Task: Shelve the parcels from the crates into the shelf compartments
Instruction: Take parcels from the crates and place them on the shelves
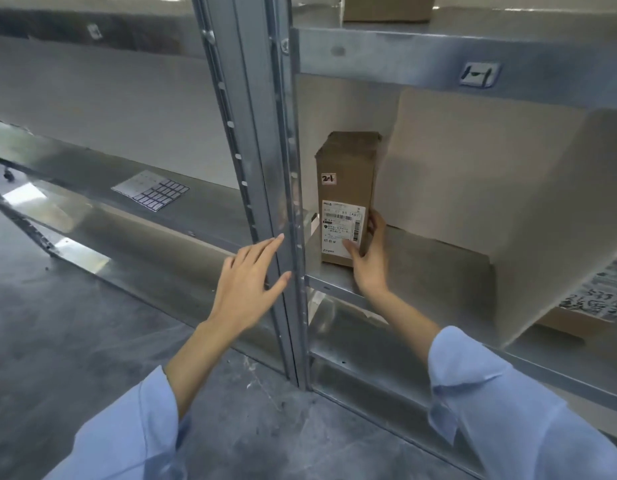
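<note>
A tall brown cardboard parcel (pixel 346 188) stands upright on the metal shelf board (pixel 421 271), at the left end of the compartment. It carries a white shipping label and a small tag reading 2-1. My right hand (pixel 367 258) grips its lower right corner, thumb across the label and fingers round the side. My left hand (pixel 249 282) is spread with straight fingers, its fingertips against the grey steel upright (pixel 265 150) left of the compartment. It holds nothing.
A pale cardboard divider (pixel 507 188) walls the compartment on the right, with another labelled box (pixel 591 306) beyond it. A shelf tag (pixel 478 75) reads 1-1 on the beam above. A sticker sheet (pixel 151 190) lies on the left shelf. Grey concrete floor lies below.
</note>
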`<state>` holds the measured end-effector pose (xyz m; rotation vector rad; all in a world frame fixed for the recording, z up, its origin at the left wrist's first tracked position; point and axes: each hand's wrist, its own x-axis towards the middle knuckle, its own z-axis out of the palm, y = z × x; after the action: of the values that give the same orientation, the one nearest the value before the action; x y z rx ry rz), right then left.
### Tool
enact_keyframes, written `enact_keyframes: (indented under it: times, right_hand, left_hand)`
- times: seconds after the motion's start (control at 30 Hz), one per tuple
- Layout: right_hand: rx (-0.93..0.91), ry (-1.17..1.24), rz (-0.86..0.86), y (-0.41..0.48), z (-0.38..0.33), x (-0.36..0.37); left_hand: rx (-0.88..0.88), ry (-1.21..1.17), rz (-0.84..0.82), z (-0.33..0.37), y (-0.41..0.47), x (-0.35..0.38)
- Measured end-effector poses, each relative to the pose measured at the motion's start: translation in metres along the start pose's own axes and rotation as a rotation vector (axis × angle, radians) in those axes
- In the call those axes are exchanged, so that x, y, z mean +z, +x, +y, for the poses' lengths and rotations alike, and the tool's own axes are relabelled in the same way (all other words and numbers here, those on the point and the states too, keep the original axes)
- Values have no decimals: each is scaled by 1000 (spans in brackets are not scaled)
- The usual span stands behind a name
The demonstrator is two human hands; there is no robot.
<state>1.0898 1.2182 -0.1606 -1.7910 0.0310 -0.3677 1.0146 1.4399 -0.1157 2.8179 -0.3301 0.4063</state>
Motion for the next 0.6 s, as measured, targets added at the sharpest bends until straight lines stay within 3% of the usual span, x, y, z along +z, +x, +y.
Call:
enact_keyframes:
  times: [0.37,0.6]
  right_hand:
    - [8,-22,27,9,15,5]
    - [90,-371,4,-27,-34,-26]
  left_hand:
    - [43,-27,-8,-19,-2,8]
    - [89,-43,-37,-2,-12,-38]
